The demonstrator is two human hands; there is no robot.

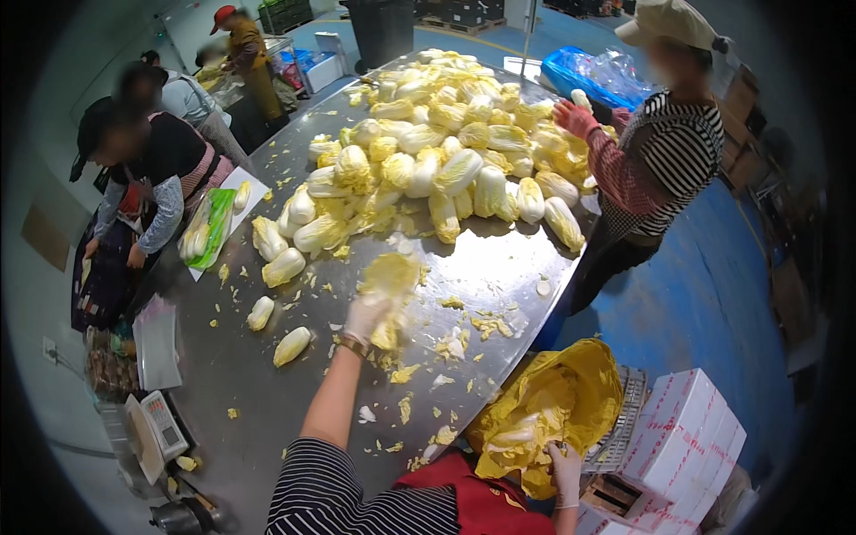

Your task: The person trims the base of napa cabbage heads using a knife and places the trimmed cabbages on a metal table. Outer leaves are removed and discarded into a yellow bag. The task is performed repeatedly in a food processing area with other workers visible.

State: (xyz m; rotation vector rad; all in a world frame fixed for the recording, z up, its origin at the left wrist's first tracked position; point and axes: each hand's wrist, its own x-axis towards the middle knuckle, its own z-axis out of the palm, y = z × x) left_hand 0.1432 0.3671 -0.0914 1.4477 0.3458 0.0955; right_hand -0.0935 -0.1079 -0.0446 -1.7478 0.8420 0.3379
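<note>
My left hand point(366, 319), in a pale glove, is over the steel table with blurred yellow napa cabbage leaves point(391, 275) in its grasp. Loose leaf scraps point(403, 374) lie scattered around it. Beyond it rises a large heap of napa cabbages point(428, 134). Low on the right, my right hand point(567, 471), also gloved, is at the near side of an open yellow sack point(598, 374). Its fingers are curled near a small dark object, too small to identify. Inside the sack lie cabbage leaves point(528, 424).
A co-worker point(675, 154) in red gloves stands at the table's right edge; another point(147, 160) bends at the left. A digital scale point(160, 421) and a metal pot point(177, 518) are at lower left. White cartons point(682, 428) stand beside a plastic crate point(625, 408) at right.
</note>
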